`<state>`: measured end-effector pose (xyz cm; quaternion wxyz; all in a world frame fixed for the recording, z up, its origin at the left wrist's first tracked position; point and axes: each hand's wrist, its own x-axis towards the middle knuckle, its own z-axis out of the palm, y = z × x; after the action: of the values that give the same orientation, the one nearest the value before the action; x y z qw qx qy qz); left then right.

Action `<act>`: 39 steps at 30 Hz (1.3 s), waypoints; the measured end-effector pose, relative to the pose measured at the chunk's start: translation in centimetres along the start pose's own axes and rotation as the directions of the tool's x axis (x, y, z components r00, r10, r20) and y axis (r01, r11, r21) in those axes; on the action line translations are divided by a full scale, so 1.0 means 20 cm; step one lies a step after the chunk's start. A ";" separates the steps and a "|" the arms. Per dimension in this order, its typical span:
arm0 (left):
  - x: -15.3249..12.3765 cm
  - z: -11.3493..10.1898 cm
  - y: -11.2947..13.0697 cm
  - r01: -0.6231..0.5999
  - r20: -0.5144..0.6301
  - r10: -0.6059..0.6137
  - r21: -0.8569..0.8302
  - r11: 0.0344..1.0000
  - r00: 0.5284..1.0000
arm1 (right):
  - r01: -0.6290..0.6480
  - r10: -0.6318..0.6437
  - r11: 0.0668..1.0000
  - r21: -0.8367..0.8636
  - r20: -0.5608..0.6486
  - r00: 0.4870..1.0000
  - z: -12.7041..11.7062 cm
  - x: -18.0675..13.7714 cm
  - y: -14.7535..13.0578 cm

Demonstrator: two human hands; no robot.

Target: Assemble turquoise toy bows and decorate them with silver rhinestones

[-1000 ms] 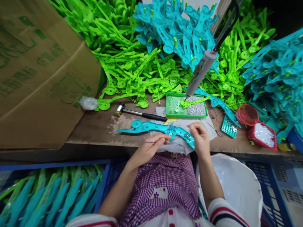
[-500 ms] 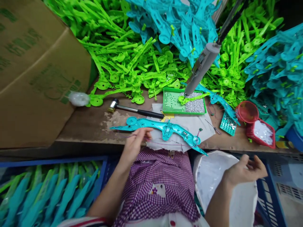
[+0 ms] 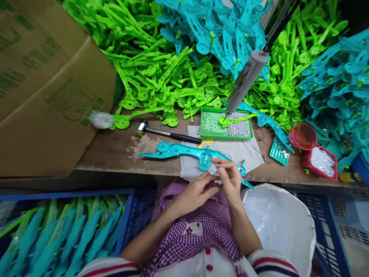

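A turquoise bow-shaped plastic part lies along the front of the bench, partly on a pale cloth. My left hand is just in front of its middle, fingers curled towards my right hand. The right hand covers part of the bow's right arm, its fingers bent and close to the left fingertips. Whatever is between the fingers is too small to make out. A little wired piece shows by the bow's right end; most of its thin wire is hidden.
Behind the bow lie a hammer and a green tray of small metal pieces. An electric screwdriver hangs above it. A small screwdriver and red basket are right. Green and turquoise parts heap behind; a carton stands left.
My right hand has come in from the far right to the bow. My left hand has moved right to meet it, and the wire stretched along the bow's front is now mostly out of sight.
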<state>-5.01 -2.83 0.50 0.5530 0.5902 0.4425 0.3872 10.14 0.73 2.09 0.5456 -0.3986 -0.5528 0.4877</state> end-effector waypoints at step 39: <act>-0.03 -0.04 -0.22 -0.055 -0.623 0.019 -0.039 0.998 0.782 | 0.150 0.199 0.748 -0.646 0.433 0.879 -0.08 -0.16 -0.09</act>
<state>-6.41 -3.14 -3.74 0.3847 0.4228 0.5777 0.5827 12.16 -2.59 2.96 0.2085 -0.4408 -0.8001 0.3493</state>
